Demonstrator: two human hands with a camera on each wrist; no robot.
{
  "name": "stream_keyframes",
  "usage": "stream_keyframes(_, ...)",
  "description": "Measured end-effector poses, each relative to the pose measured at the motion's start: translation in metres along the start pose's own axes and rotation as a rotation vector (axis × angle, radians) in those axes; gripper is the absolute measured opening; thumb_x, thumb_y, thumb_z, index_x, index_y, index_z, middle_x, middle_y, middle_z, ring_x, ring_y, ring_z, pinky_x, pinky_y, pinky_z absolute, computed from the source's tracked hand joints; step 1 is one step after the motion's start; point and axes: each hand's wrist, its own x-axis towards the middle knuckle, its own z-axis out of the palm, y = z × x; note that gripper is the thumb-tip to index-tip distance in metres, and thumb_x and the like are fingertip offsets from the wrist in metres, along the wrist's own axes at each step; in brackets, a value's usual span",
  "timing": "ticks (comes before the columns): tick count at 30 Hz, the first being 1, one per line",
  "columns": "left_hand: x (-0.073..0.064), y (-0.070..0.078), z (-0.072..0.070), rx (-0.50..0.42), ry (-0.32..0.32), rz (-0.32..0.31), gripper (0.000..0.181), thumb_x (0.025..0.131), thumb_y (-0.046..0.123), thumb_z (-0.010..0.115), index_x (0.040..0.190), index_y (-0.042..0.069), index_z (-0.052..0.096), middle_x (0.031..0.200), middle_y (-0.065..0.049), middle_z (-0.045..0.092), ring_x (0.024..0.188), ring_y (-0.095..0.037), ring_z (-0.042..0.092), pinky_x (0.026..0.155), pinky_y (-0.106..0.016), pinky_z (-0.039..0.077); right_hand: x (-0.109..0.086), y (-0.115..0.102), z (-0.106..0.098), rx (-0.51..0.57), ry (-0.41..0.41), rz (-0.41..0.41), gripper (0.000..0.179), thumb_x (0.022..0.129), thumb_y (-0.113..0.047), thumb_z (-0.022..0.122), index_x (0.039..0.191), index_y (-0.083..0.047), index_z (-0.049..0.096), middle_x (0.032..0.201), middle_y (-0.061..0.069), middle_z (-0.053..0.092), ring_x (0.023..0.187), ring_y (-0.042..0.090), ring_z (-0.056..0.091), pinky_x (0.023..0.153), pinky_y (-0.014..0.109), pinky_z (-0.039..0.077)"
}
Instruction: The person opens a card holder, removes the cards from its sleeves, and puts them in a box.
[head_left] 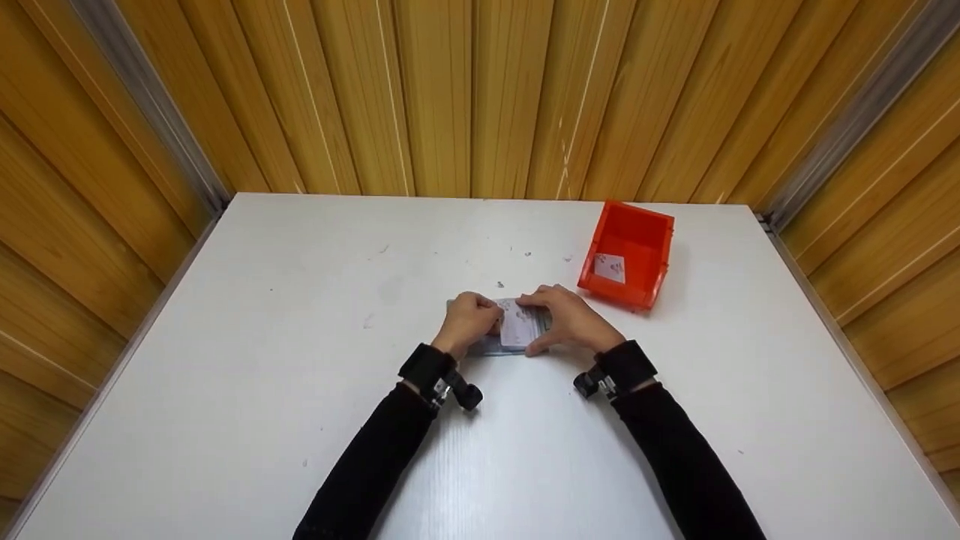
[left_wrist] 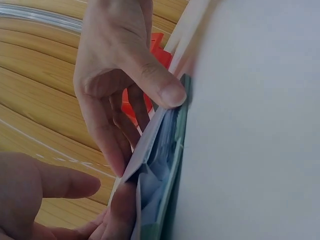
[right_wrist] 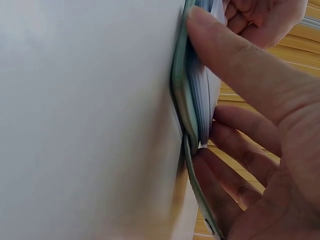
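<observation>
right hand (head_left: 570, 319) is gripping the small booklet (head_left: 517, 325) near the frame's centre, left hand (head_left: 466, 322) is touching its pages (right_wrist: 202, 112), can't tell if pinching, and any slack in the right hold would be risking pages springing over and creasing.

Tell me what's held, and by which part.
The right hand grips the booklet by its near and far edges. The left hand is at its left part; whether it grips cannot be told.
</observation>
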Motion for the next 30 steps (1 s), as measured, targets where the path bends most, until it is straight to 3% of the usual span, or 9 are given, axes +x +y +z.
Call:
stream_keyframes(7, -0.001, -0.001, 0.004, -0.061, -0.062, -0.036, 0.015, 0.092, 0.007, 0.067, 0.104, -0.002, 0.065, 0.095, -0.009, 0.07, 0.08, -0.014, 0.066, 0.066, -0.02, 0.053, 0.002, 0.0, 0.0, 0.038, -0.023, 0.034, 0.085, 0.068, -0.025, 0.099, 0.144, -0.015, 0.063, 0.125, 0.007, 0.064, 0.111, 0.026, 0.051, 0.102, 0.041, 0.046)
stream_keyframes(10, -0.001, -0.001, 0.007, -0.066, -0.047, -0.039, 0.017, 0.092, 0.006, 0.069, 0.106, -0.002, 0.065, 0.099, -0.01, 0.073, 0.082, -0.014, 0.067, 0.067, -0.02, 0.053, 0.002, 0.001, 0.0, 0.042, -0.02, 0.029, 0.085, 0.067, -0.025, 0.099, 0.144, -0.015, 0.063, 0.124, 0.006, 0.064, 0.11, 0.025, 0.051, 0.101, 0.041, 0.046)
stream_keyframes(15, -0.002, -0.004, 0.012, -0.044, 0.0, -0.014, 0.023, 0.09, 0.009, 0.076, 0.107, -0.003, 0.067, 0.092, -0.007, 0.074, 0.078, -0.01, 0.065, 0.066, -0.018, 0.05, 0.001, 0.002, 0.0, 0.037, -0.009, 0.01, 0.084, 0.068, -0.027, 0.099, 0.143, -0.015, 0.064, 0.123, 0.005, 0.065, 0.11, 0.025, 0.052, 0.1, 0.042, 0.047)
stream_keyframes(21, -0.001, -0.005, 0.011, -0.06, 0.05, 0.008, 0.023, 0.086, 0.007, 0.081, 0.099, -0.001, 0.064, 0.079, 0.003, 0.063, 0.071, -0.006, 0.058, 0.062, -0.015, 0.046, 0.003, -0.001, -0.001, 0.037, 0.0, -0.017, 0.084, 0.067, -0.028, 0.099, 0.142, -0.016, 0.065, 0.123, 0.006, 0.065, 0.111, 0.025, 0.052, 0.101, 0.041, 0.046)
stream_keyframes(30, 0.001, -0.006, 0.004, -0.12, -0.03, 0.007, 0.027, 0.086, 0.007, 0.082, 0.104, -0.003, 0.064, 0.066, 0.006, 0.064, 0.067, -0.005, 0.062, 0.06, -0.015, 0.049, 0.002, 0.0, -0.001, 0.013, -0.007, 0.024, 0.085, 0.066, -0.03, 0.099, 0.143, -0.019, 0.064, 0.12, 0.005, 0.064, 0.108, 0.023, 0.051, 0.096, 0.037, 0.045)
